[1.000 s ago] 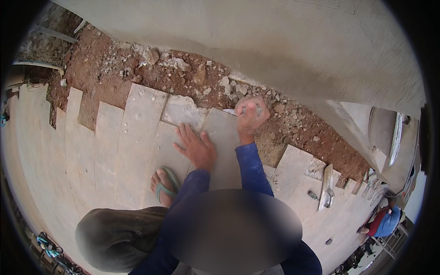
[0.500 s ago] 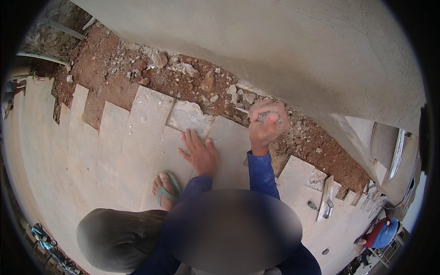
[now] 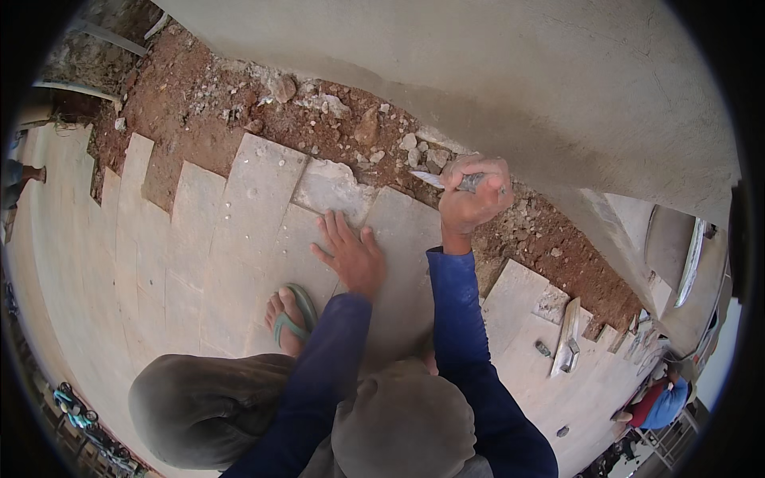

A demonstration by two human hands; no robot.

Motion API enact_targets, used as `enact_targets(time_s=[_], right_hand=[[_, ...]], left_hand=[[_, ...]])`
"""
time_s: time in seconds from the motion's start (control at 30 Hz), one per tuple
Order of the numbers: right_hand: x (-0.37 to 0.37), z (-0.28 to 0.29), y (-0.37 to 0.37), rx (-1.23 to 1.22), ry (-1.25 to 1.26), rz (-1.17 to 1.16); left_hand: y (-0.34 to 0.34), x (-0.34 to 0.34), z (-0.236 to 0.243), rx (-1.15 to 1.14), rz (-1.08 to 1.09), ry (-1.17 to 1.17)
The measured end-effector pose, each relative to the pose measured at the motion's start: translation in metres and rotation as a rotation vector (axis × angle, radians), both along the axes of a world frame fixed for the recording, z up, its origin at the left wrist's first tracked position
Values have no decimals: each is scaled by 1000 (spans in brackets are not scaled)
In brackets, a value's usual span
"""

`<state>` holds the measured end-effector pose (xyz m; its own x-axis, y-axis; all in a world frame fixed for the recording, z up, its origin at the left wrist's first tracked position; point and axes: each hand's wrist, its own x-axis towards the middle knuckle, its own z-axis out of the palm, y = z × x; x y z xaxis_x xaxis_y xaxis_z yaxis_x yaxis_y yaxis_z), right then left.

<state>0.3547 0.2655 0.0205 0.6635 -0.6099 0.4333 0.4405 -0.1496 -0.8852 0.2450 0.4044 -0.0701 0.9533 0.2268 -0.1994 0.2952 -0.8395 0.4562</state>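
Note:
My left hand (image 3: 353,256) lies flat with fingers spread on a pale floor tile (image 3: 307,247). Just beyond its fingertips is a rough, whitish patch of mortar (image 3: 331,188) between tiles. My right hand (image 3: 476,195) is raised near the wall's foot, its fingers wrapped round the grey, mortar-crusted handle of a small trowel (image 3: 428,178). The trowel's pale, pointed blade sticks out leftward, over the edge of the tiling and the rubble; whether it touches anything I cannot tell.
A strip of red soil (image 3: 187,119) with stones and rubble runs between the stepped tile edge and the plastered wall (image 3: 478,72). To the right lie a long metal float (image 3: 566,338) and a small dark object (image 3: 543,349). A person in blue (image 3: 665,402) is at the far right.
My right hand has shifted slightly up and right with the trowel, and more of the blade shows. The left hand stays flat on the tile. The view has moved a little.

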Motion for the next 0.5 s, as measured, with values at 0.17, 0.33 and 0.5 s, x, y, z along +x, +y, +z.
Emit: enact_targets(time_s=[0.17, 0.33, 0.5], right_hand=[[-10, -57, 22, -212, 134, 32], [23, -55, 5, 202, 287, -205], [30, -42, -10, 436, 289, -495]], left_hand=[[-4, 4, 3, -22, 17, -10], [-2, 1, 5, -5, -6, 12], [-2, -1, 2, -13, -7, -24]])
